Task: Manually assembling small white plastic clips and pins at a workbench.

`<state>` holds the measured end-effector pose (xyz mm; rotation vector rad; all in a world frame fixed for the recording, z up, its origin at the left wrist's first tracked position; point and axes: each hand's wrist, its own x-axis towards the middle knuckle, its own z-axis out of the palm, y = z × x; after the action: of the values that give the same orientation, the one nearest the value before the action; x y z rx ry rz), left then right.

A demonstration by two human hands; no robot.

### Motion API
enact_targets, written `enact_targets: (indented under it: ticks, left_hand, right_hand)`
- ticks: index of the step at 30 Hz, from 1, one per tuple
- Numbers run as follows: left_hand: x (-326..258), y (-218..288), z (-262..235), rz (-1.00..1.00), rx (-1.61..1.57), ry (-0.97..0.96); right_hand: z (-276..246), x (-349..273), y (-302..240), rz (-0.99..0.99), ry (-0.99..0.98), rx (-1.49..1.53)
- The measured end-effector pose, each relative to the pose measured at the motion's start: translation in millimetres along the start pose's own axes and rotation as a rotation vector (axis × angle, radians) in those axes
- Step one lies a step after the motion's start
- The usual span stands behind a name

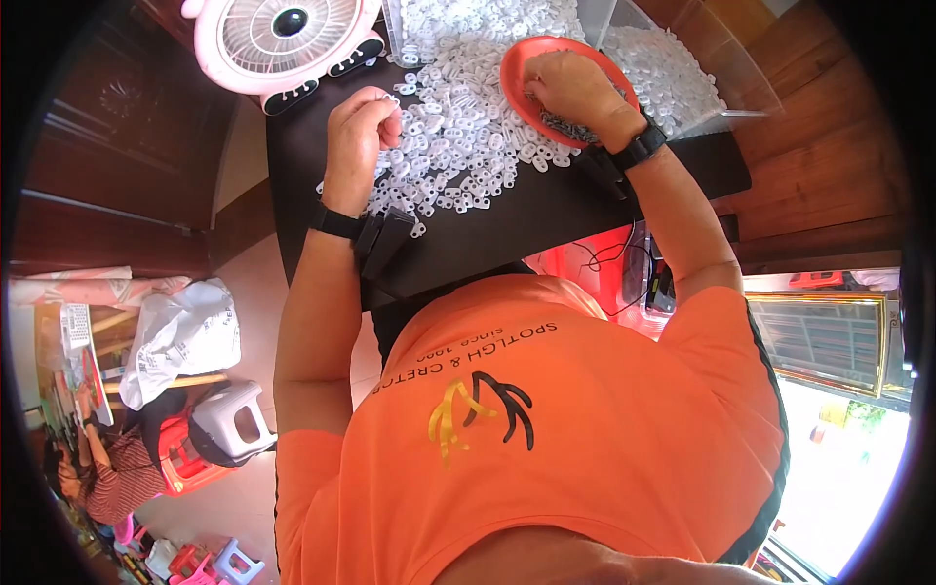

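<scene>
My left hand [359, 141] is closed above the left edge of a spread of small white plastic pieces [453, 127], each with holes in it. A bit of white shows at its fingertips, apparently one of those pieces pinched there. On the right, my right hand [577, 90] reaches into a round red dish [514, 96], its fingers bent down and pressed together. Small dark metal parts [565, 127] lie in that dish. Whatever the right fingertips grip is hidden under the hand. Both wrists wear black bands with dark blocks attached.
A pink fan [291, 58] stands at the far left of the black table [468, 234]. Clear bins hold more white pieces [658, 73] at the back and far right. Below the table sits a red container [609, 258] with cables. Stools [229, 424] and a person are at left.
</scene>
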<state>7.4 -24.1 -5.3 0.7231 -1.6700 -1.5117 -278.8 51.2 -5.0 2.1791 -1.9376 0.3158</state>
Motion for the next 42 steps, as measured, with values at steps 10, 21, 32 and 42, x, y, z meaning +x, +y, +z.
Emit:
enact_targets:
  ticks: [10, 21, 32, 42]
  left_hand:
    - [-5, 4, 2, 0.042, 0.011, -0.010]
    - [-7, 9, 6, 0.032, 0.007, 0.018]
    - [-11, 12, 15, 0.018, 0.022, 0.024]
    - [-11, 10, 18, 0.002, 0.043, 0.019]
  right_hand:
    - [-32, 7, -14, 0.082, 0.244, 0.316]
    - [-26, 46, -80, 0.081, -0.064, 1.312]
    - [-7, 40, -97, 0.182, -0.091, 1.489]
    - [0, 39, -98, 0.139, -0.101, 1.522]
